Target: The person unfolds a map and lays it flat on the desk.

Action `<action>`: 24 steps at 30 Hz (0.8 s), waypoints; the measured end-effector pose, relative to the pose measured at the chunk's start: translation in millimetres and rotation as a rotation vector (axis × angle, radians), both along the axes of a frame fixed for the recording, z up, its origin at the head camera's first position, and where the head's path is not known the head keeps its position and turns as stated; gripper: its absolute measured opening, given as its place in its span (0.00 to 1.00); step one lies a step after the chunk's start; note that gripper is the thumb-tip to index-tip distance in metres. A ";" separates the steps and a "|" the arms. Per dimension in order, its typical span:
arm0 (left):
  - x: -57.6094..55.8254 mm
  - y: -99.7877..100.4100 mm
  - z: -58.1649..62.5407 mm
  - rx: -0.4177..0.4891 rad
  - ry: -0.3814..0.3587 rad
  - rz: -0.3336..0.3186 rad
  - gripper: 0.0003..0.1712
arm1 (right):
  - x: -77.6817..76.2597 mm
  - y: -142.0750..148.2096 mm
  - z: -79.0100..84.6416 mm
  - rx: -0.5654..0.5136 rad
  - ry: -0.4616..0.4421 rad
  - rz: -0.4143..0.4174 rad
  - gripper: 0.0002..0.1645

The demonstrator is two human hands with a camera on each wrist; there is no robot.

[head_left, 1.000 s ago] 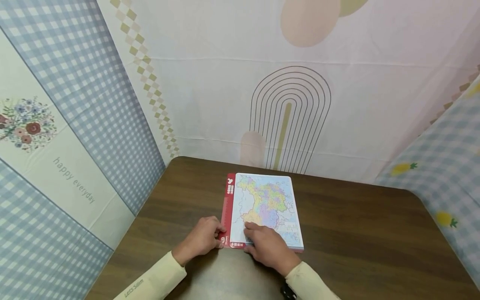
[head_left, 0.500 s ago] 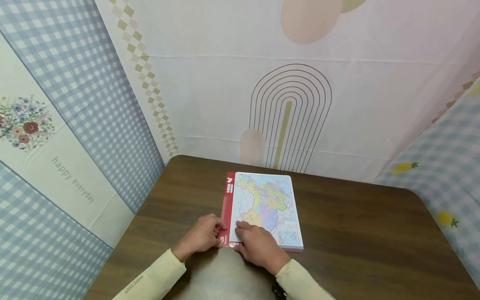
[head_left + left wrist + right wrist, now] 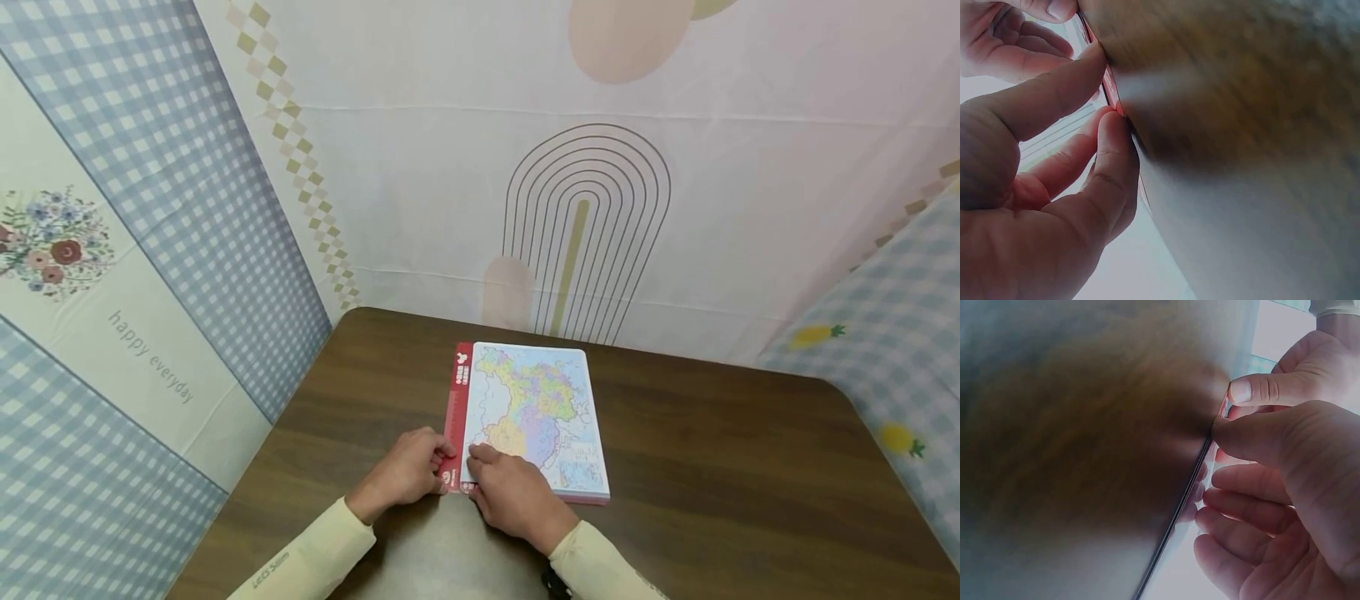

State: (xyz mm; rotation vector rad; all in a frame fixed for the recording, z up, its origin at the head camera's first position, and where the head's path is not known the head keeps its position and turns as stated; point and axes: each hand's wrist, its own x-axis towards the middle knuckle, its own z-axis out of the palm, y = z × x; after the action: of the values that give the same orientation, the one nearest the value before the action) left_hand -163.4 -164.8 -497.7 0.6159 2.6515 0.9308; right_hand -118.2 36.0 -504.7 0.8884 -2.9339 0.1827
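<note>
A colourful map [image 3: 528,400] with a red strip [image 3: 453,417] along its left side lies flat on the table. The strip bears white print and ruler marks. At the map's near left corner, my left hand [image 3: 408,467] pinches the red strip, thumb at the front edge. My right hand [image 3: 513,496] holds the front edge just beside it, thumb low against the edge and fingers over the map's surface. In the left wrist view the left fingertips [image 3: 1113,128] meet at the thin red edge. The right thumb [image 3: 1254,434] presses that edge in the right wrist view.
The brown wooden table [image 3: 720,467] extends to both sides of the map. Behind it hangs a pale printed cloth [image 3: 420,192], with a blue checked cloth [image 3: 172,150] on the left and another checked cloth [image 3: 885,333] with pineapples on the right.
My right hand has slid left along the map's front edge, closer to the left hand, uncovering the small inset at the map's lower right. My left hand has stayed nearly in place.
</note>
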 end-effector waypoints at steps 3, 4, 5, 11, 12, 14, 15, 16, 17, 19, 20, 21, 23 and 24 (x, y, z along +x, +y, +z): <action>-0.2 0.3 0.5 -0.009 0.008 -0.006 0.21 | 2.1 0.2 -0.7 0.013 0.029 0.004 0.14; -0.2 0.4 0.8 -0.011 0.007 -0.008 0.21 | 3.0 0.4 -0.7 0.016 0.039 0.008 0.14; -0.3 0.4 1.1 -0.011 0.007 -0.011 0.21 | 4.1 0.6 -0.2 0.019 0.051 0.011 0.13; -0.1 -0.3 3.3 -0.022 0.024 -0.029 0.22 | 11.6 4.5 10.8 0.018 0.144 0.031 0.14; 0.1 -0.3 3.4 -0.024 0.027 -0.031 0.22 | 12.7 6.0 13.6 0.015 0.160 0.031 0.15; 0.6 -0.1 3.6 -0.029 0.030 -0.034 0.23 | 14.3 9.9 19.7 0.003 0.192 0.033 0.16; 0.9 0.0 3.8 -0.030 0.033 -0.035 0.23 | 15.1 12.2 22.7 -0.005 0.201 0.032 0.17; 1.1 0.1 3.9 -0.031 0.037 -0.038 0.23 | 15.9 14.7 25.8 -0.007 0.207 0.030 0.18; 1.3 0.2 4.0 -0.033 0.041 -0.041 0.23 | 16.8 17.4 28.7 -0.007 0.212 0.026 0.18; 1.7 0.4 3.8 -0.036 0.048 -0.045 0.23 | 18.6 23.8 33.6 -0.008 0.215 0.021 0.20; 2.0 0.5 4.2 -0.038 0.050 -0.047 0.23 | 19.6 27.3 35.9 -0.002 0.207 0.013 0.21; 2.2 0.6 4.5 -0.036 0.048 -0.048 0.22 | 20.8 31.0 38.1 0.003 0.196 0.005 0.23; 2.8 0.9 4.4 -0.037 0.045 -0.052 0.23 | 23.0 38.7 42.3 0.017 0.172 -0.010 0.26; 3.0 1.0 4.4 -0.037 0.040 -0.053 0.22 | 24.2 43.0 44.0 0.026 0.156 -0.021 0.28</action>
State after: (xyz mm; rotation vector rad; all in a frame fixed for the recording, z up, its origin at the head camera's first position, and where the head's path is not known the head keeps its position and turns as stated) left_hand -160.3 -163.7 -493.3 0.6994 2.6671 0.8610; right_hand -94.0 79.0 -460.7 0.8346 -2.8054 0.0711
